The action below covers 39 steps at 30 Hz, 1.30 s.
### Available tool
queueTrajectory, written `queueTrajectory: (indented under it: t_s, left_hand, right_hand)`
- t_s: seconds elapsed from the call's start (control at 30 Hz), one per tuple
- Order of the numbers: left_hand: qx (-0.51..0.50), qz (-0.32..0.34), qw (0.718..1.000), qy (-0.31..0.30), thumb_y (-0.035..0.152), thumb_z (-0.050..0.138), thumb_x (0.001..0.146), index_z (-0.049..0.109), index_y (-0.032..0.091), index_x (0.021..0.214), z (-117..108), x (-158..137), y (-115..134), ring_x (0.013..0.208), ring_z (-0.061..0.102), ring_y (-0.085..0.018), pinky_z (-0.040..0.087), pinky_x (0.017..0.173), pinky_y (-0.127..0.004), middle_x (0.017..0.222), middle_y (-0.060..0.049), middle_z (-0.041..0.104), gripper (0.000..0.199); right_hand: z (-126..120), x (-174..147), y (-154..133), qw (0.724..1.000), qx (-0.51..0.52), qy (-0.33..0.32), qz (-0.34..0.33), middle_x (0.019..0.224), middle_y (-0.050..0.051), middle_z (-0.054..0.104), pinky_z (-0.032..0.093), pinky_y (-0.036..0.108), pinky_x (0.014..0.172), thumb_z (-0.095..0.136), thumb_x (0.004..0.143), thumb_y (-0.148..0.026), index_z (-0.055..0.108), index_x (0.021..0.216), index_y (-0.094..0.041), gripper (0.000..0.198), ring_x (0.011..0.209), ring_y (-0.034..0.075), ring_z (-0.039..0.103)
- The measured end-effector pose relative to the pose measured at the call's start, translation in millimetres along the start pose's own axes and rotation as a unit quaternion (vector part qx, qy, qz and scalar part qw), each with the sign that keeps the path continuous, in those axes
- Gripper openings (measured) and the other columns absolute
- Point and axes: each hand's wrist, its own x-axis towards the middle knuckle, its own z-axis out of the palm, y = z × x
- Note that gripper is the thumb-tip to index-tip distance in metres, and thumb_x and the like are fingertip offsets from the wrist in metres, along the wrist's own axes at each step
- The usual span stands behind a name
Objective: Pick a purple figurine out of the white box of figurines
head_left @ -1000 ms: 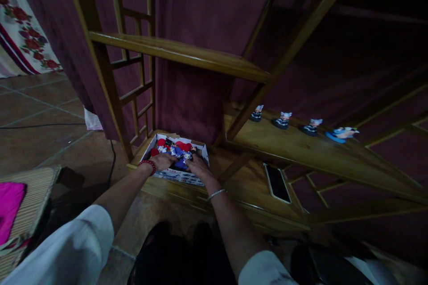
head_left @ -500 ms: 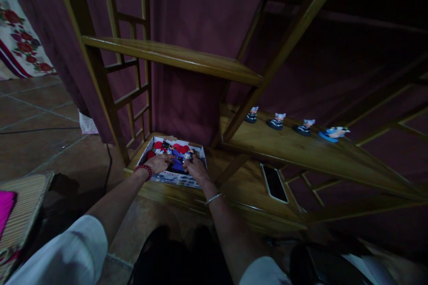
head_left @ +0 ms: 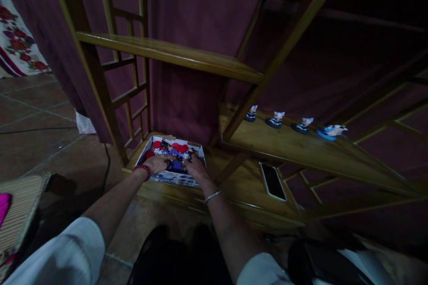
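Barely shifted since a second ago, the left hand and right hand rummage among figurines in a box at lower-centre frame, grasp unclear, picking one out seemingly next.

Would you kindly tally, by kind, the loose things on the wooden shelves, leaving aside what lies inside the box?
Small figurines standing in a row on the middle shelf: 4, from to
Phone lying flat: 1
Open box that both hands reach into: 1
Total: 6
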Motion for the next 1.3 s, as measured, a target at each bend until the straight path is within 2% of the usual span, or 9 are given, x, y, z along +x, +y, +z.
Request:
queueTrajectory:
  t_s: [0.17, 0.33, 0.47, 0.67, 0.87, 1.0, 1.17, 1.3]
  left_hand:
    - [0.011, 0.023, 1.0, -0.005, 0.026, 0.038, 0.078, 0.058, 0.029, 0.111, 3.5, 3.1, -2.9, 0.106, 0.051, -0.015, 0.036, 0.091, -0.023, 0.115, 0.003, 0.058, 0.039]
    - [-0.012, 0.001, 1.0, -0.001, 0.033, 0.042, 0.077, 0.051, 0.027, 0.119, 3.5, 0.6, -0.6, 0.102, 0.053, -0.017, 0.04, 0.086, -0.025, 0.112, 0.0, 0.059, 0.043]
    - [-0.094, 0.005, 0.995, 0.009, 0.043, 0.048, 0.074, 0.04, 0.026, 0.128, 2.1, -3.1, -0.4, 0.095, 0.056, -0.017, 0.042, 0.078, -0.023, 0.108, 0.001, 0.061, 0.057]
    - [-0.129, 0.024, 0.991, 0.017, 0.048, 0.052, 0.071, 0.052, 0.027, 0.117, 8.4, 0.1, -8.9, 0.089, 0.057, -0.016, 0.042, 0.075, -0.022, 0.101, 0.001, 0.063, 0.051]
    - [-0.078, 0.023, 0.996, 0.028, 0.045, 0.054, 0.07, 0.055, 0.029, 0.111, 8.4, 0.7, -8.9, 0.087, 0.057, -0.016, 0.043, 0.072, -0.022, 0.098, 0.002, 0.062, 0.044]
    - [-0.044, 0.004, 0.999, 0.023, 0.044, 0.054, 0.07, 0.057, 0.029, 0.108, 4.4, -3.1, -4.1, 0.09, 0.057, -0.017, 0.042, 0.075, -0.022, 0.098, 0.001, 0.062, 0.041]
    - [-0.02, -0.013, 0.999, 0.047, 0.044, 0.051, 0.073, 0.056, 0.029, 0.107, 2.3, -6.5, 0.1, 0.095, 0.056, -0.018, 0.042, 0.08, -0.024, 0.101, 0.001, 0.062, 0.037]
    - [0.016, -0.051, 0.995, 0.081, 0.041, 0.047, 0.075, 0.054, 0.026, 0.108, 2.1, -8.5, 3.3, 0.096, 0.056, -0.021, 0.042, 0.081, -0.028, 0.1, -0.004, 0.062, 0.036]
  right_hand:
    - [2.2, 3.6, 0.5, 0.999, -0.017, 0.017, 0.021, 0.098, 0.006, 0.062, 0.041, 0.025, 0.076, 0.043, 0.082, -0.034, 0.047, 0.108, -0.02, 0.03, 0.088, 0.016, 0.059]
    - [9.0, 10.6, 8.6, 0.999, -0.003, 0.014, -0.038, 0.093, 0.003, 0.063, 0.042, 0.022, 0.069, 0.05, 0.078, -0.032, 0.051, 0.101, -0.021, 0.026, 0.084, 0.014, 0.059]
    - [15.3, 15.7, 15.7, 0.997, 0.03, 0.001, -0.071, 0.082, 0.0, 0.064, 0.041, 0.02, 0.063, 0.056, 0.074, -0.028, 0.055, 0.093, -0.022, 0.02, 0.076, 0.013, 0.058]
    - [16.4, 12.7, 14.2, 0.991, 0.105, -0.047, -0.073, 0.065, -0.004, 0.06, 0.04, 0.019, 0.054, 0.061, 0.068, -0.024, 0.056, 0.085, -0.02, 0.018, 0.06, 0.01, 0.055]
    - [12.1, 4.5, 6.8, 0.977, 0.187, -0.089, -0.052, 0.064, -0.004, 0.059, 0.04, 0.019, 0.052, 0.061, 0.067, -0.02, 0.056, 0.085, -0.019, 0.019, 0.055, 0.009, 0.053]
    - [12.6, 4.8, 6.9, 0.978, 0.177, -0.095, -0.06, 0.066, -0.003, 0.06, 0.041, 0.019, 0.054, 0.061, 0.069, -0.022, 0.057, 0.086, -0.018, 0.018, 0.056, 0.009, 0.054]
    - [10.4, 4.0, 5.7, 0.989, 0.114, -0.064, -0.064, 0.074, -0.001, 0.063, 0.042, 0.02, 0.055, 0.056, 0.074, -0.033, 0.059, 0.086, -0.019, 0.018, 0.06, 0.011, 0.057]
    - [7.0, 1.6, 3.9, 0.999, 0.033, 0.034, -0.012, 0.086, 0.001, 0.064, 0.045, 0.022, 0.065, 0.044, 0.08, -0.029, 0.057, 0.09, -0.022, 0.017, 0.074, 0.012, 0.06]
